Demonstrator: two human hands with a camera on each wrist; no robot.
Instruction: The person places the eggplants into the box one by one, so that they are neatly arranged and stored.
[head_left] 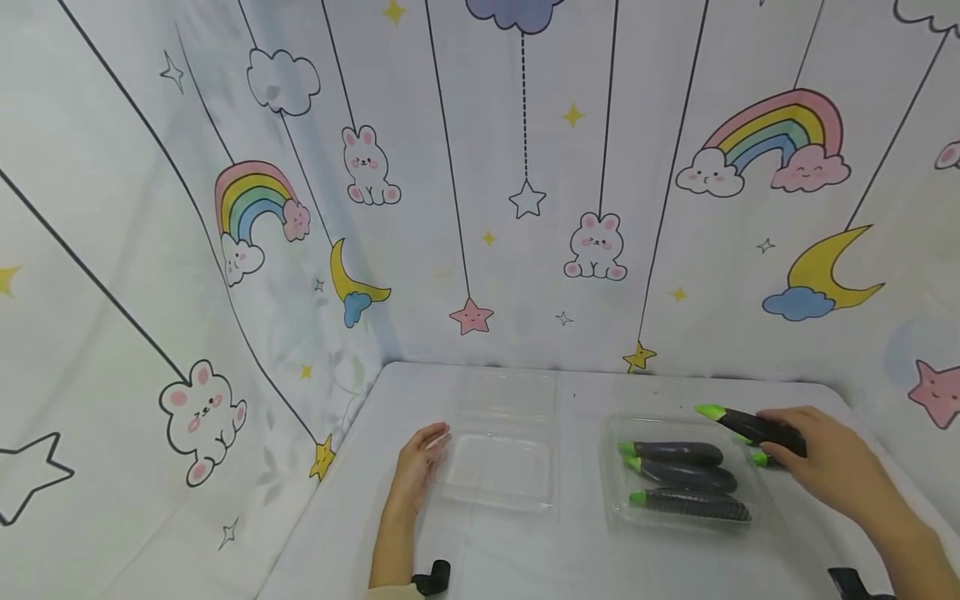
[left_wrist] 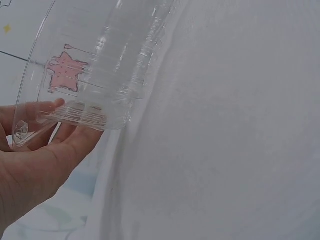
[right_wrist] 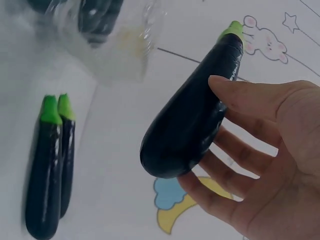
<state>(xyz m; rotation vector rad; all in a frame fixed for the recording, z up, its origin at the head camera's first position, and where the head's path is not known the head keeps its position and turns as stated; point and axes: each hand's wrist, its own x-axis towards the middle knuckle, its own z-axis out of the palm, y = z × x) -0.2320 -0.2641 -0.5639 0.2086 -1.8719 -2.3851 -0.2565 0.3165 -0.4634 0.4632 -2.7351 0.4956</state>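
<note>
My right hand [head_left: 828, 458] holds a dark purple eggplant [right_wrist: 192, 107] with a green stem end, thumb on one side and fingers on the other, raised over the right side of a clear plastic container [head_left: 611, 521]. Several eggplants [head_left: 686, 477] lie side by side in that container. Two more eggplants [right_wrist: 44, 175] lie on the table beside it, partly hidden by my right hand in the head view. My left hand [head_left: 422, 462] grips the left edge of a second clear plastic container [head_left: 498, 500], its fingers against the ribbed side wall.
The left container's clear lid [head_left: 510, 396] lies folded back behind it. Both containers stand on a white table [head_left: 337, 517]. A white curtain [head_left: 525, 275] printed with rabbits, rainbows and stars hangs behind the table and along its left side.
</note>
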